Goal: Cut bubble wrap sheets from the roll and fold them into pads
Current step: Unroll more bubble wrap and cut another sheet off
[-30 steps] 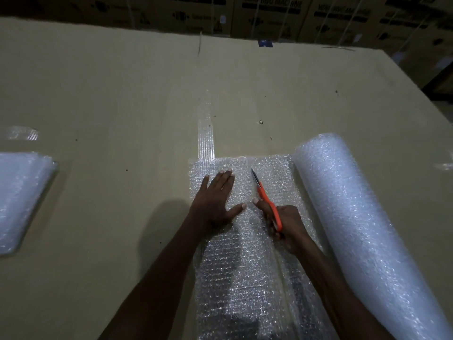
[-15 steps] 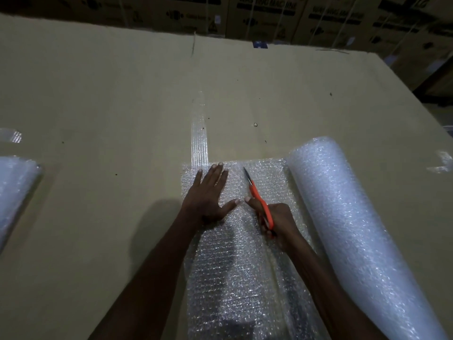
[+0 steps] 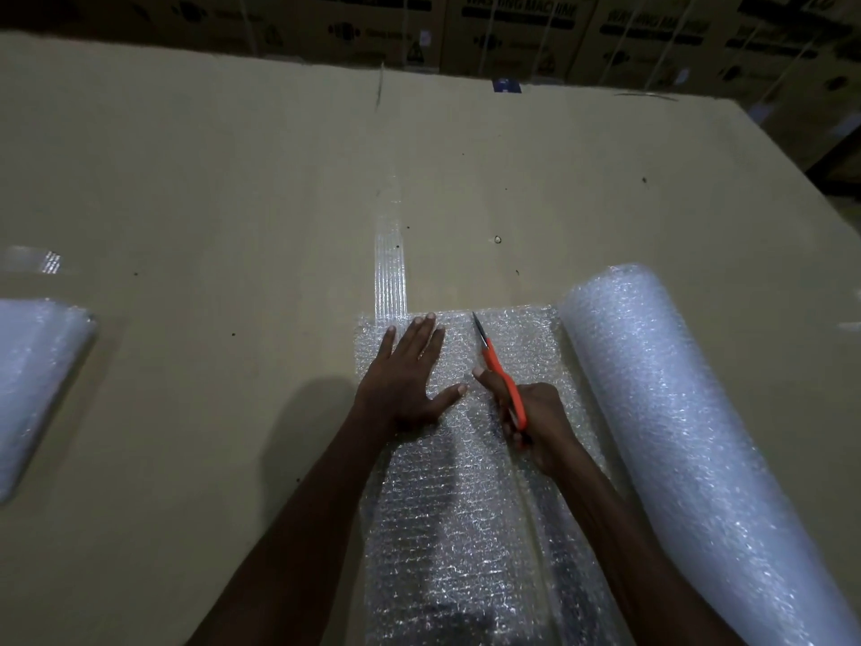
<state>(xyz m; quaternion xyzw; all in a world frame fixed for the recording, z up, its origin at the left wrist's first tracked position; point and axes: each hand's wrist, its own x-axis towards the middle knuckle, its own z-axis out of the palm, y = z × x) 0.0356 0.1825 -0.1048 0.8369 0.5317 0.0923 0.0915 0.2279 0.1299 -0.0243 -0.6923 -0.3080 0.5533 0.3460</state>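
From the head camera, a wide cardboard-brown worktop (image 3: 233, 179) fills the view. A bubble wrap sheet (image 3: 447, 529) lies flat at the middle of the near edge and runs away from it, its far end stopping about halfway across the worktop. The bubble wrap roll (image 3: 675, 435) lies just beside the sheet's right side, slanting toward the near right corner.

The left hand (image 3: 405, 375) presses flat on the far left part of the sheet, fingers (image 3: 421, 333) straight and slightly spread, thumb out to the right. The right hand (image 3: 536, 421) grips the orange-handled scissors (image 3: 501, 375), its fingers curled round the handles and the forefinger laid along them. The blades point to the far edge and lie on the sheet close to its far end; they look nearly closed, though the dim light makes that uncertain.

A folded bubble wrap pad (image 3: 37, 380) rests by the left edge of the worktop. A strip of clear tape (image 3: 390, 268) runs on the worktop from the sheet's far end toward the far edge.

Beyond the far edge stand cardboard cartons (image 3: 512, 30); one reads "WASHING MACHINE" in dark capitals, and its neighbour seems to carry the same words. The smaller print and symbols are too dark to read.
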